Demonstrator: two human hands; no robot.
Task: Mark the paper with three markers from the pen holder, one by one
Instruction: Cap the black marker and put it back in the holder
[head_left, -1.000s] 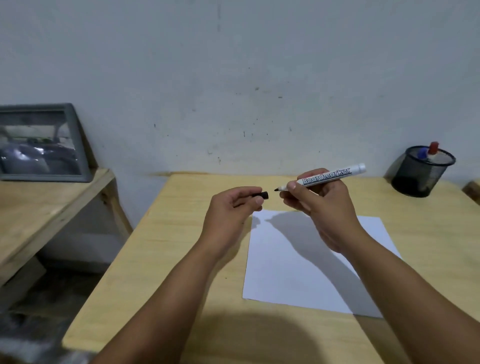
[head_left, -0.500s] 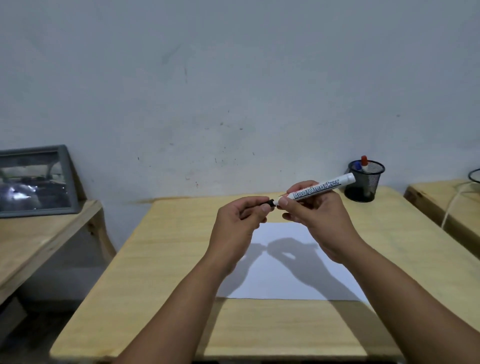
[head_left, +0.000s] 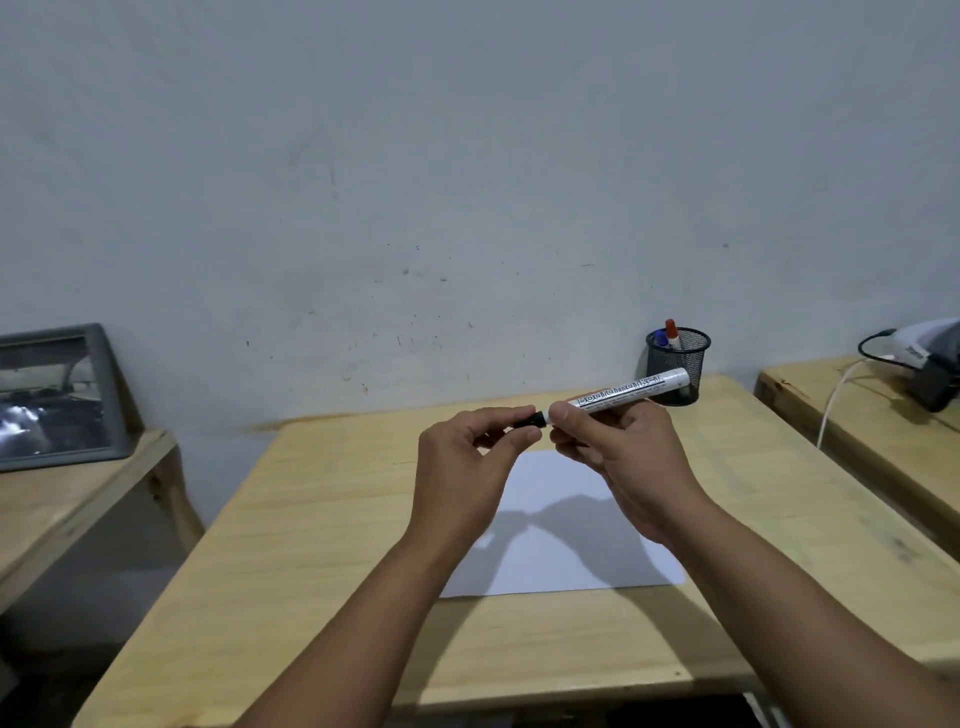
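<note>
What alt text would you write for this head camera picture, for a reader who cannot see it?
Two bare hands meet above a sheet of white paper on a wooden desk: the right hand holds a white board marker, the left hand pinches its black cap at the tip. A black mesh pen holder with a red and a blue marker stands at the far edge.

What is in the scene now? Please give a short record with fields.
left hand: pinches the black cap
right hand: holds the white marker
cap state: at the marker's tip; fully seated or not, cannot tell
paper: flat on the table, no mark visible
holder: far right corner, holds a red-capped and a blue-capped marker
</note>
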